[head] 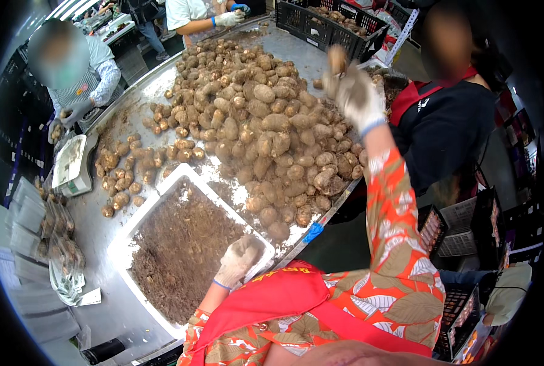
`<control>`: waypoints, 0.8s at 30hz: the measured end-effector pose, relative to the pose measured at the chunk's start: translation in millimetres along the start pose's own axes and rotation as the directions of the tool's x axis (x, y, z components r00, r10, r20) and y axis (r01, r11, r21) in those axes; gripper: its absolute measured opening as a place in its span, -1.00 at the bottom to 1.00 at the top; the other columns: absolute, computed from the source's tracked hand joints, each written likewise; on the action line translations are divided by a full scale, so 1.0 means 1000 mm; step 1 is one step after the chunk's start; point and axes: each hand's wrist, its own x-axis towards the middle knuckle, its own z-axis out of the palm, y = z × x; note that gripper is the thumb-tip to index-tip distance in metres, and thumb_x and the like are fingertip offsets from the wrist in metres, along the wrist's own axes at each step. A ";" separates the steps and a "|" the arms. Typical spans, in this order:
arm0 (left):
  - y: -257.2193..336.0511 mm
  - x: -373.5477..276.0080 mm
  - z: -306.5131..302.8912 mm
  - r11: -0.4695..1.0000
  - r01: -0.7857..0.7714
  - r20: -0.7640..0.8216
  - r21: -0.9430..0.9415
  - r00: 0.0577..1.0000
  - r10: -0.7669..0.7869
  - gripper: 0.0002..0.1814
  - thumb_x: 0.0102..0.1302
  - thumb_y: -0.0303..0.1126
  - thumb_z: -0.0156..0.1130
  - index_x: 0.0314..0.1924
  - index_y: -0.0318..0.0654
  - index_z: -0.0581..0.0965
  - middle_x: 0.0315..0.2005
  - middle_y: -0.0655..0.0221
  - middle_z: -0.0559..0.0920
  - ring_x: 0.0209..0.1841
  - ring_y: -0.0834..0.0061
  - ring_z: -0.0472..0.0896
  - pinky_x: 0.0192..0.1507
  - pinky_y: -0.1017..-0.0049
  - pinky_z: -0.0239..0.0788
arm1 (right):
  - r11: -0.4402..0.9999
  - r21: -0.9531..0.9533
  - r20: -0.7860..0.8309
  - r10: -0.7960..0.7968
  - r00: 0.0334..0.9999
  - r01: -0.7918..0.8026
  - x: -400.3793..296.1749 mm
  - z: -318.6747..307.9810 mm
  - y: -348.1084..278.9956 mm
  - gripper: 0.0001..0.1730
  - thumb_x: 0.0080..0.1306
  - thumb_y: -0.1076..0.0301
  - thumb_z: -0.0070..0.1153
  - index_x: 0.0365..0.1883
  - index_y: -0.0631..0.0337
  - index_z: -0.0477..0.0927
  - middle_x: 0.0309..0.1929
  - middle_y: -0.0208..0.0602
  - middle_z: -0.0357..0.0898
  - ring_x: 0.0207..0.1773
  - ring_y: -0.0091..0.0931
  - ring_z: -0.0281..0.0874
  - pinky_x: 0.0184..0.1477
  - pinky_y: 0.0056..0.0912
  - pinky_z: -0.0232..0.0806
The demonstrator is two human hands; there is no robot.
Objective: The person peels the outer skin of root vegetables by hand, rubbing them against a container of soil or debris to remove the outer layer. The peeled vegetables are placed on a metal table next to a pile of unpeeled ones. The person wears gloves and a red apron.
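A large heap of brown taro corms (262, 119) lies on a metal table (111, 247). My right hand (354, 94), in a dirty white knit glove, is raised past the heap's right side; a taro corm (337, 59) shows blurred at its fingertips. My left hand (242, 256), gloved too, is curled over the near right corner of a white foam box (189, 176). Brown fibrous scraps and soil (180, 247) fill much of that box. Whether the left fingers grip the rim or hold something cannot be told. Smaller trimmed corms (121, 178) lie left of the heap.
A scale (72, 164) and clear packs of corms (56, 219) stand at the left. A black crate (322, 29) holds corms at the back. Co-workers stand at the left, the back and close on the right (445, 123). A black cylinder (102, 351) lies near the lower left edge.
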 end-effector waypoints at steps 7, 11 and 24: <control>-0.032 0.001 -0.003 0.989 -0.085 -0.043 -0.119 0.996 0.080 -0.76 0.47 -0.30 0.04 -0.28 -0.27 0.57 -0.50 0.46 0.57 -0.47 0.64 0.46 -0.39 0.57 0.30 | 0.709 -0.690 -0.137 -0.324 0.936 0.145 0.031 0.036 0.098 -0.70 0.40 0.21 0.20 -0.08 0.28 0.63 -0.26 -0.24 0.71 -0.25 -0.39 0.71 -0.23 -0.37 0.57; -0.002 -0.006 -0.005 0.987 -0.131 -0.075 -0.093 0.989 0.124 -0.67 0.54 -0.20 0.04 -0.36 -0.25 0.50 -0.53 0.45 0.53 -0.49 0.62 0.42 -0.41 0.52 0.27 | 0.334 -0.896 -0.303 0.023 0.953 -0.293 -0.033 -0.052 0.168 -0.67 0.45 0.22 0.15 -0.05 0.34 0.64 -0.21 -0.21 0.72 -0.34 -0.43 0.72 -0.24 -0.36 0.57; 0.011 -0.007 -0.006 0.937 0.045 -0.067 -0.345 0.995 -0.073 -0.75 0.29 -0.62 -0.13 -0.18 -0.34 0.53 -0.48 0.38 0.53 -0.49 0.60 0.41 -0.41 0.58 0.29 | -0.579 -0.783 -0.160 -0.162 0.974 -0.225 -0.084 -0.079 0.209 -0.50 0.26 0.16 0.26 0.11 0.23 0.61 0.07 -0.08 0.67 0.11 -0.31 0.64 0.21 -0.27 0.41</control>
